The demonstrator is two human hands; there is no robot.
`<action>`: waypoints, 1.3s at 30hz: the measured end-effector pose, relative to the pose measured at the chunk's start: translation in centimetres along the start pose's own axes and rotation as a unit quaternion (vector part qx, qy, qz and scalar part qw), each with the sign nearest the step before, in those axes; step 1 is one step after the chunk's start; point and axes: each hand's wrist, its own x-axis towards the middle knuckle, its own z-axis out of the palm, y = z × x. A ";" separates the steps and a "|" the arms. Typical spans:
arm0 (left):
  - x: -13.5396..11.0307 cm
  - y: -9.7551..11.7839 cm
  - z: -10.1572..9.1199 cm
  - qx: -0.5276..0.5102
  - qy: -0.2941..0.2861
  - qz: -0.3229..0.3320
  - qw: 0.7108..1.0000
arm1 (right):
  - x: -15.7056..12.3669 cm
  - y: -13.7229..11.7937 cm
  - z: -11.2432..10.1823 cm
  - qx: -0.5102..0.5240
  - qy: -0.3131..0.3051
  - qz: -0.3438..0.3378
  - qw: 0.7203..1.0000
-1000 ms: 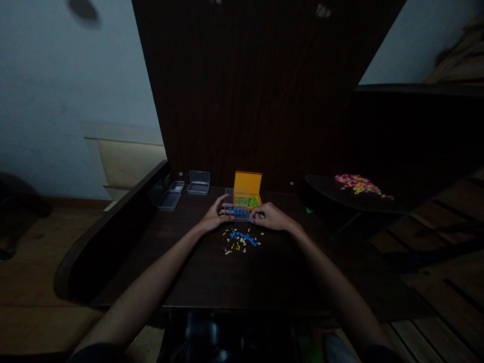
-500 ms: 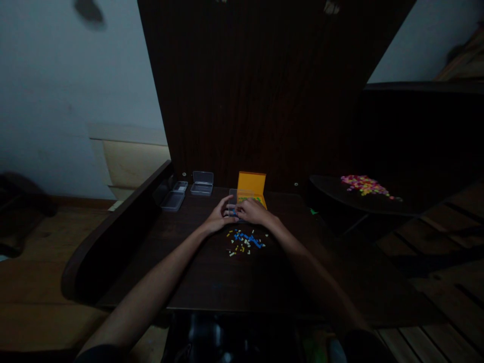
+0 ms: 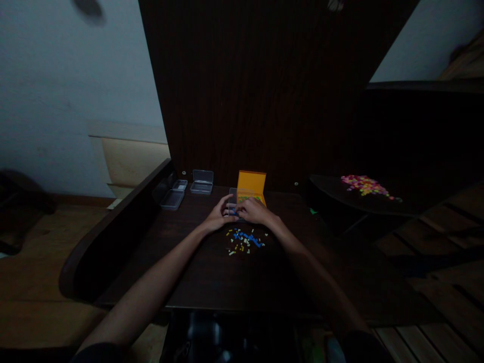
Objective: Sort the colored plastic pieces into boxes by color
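A clear plastic box stands with its lid raised, largely covered by my hands. My left hand is curved round its left side, thumb at the front and fingers behind. Over the box, my right hand has its fingers bent down and pressed together near some blue pieces; what is in its fingertips is hidden. Just behind is an open yellow box with green bits inside. In front of my hands lies a scatter of small blue, yellow and whitish pieces on the dark tabletop.
Several open clear boxes stand at the back left, among them one box by the side rail and another box at the back panel. A heap of pink and yellow pieces lies on a side shelf. A green scrap lies at the right.
My hands stay at the clear box, with only slight finger movement of the right hand. The view has shifted very slightly; the scattered pieces look the same.
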 end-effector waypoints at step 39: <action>0.1 -0.6 -0.5 0.025 0.000 0.010 1.000 | -8.5 2.4 0.8 0.160 -0.091 -0.042 0.982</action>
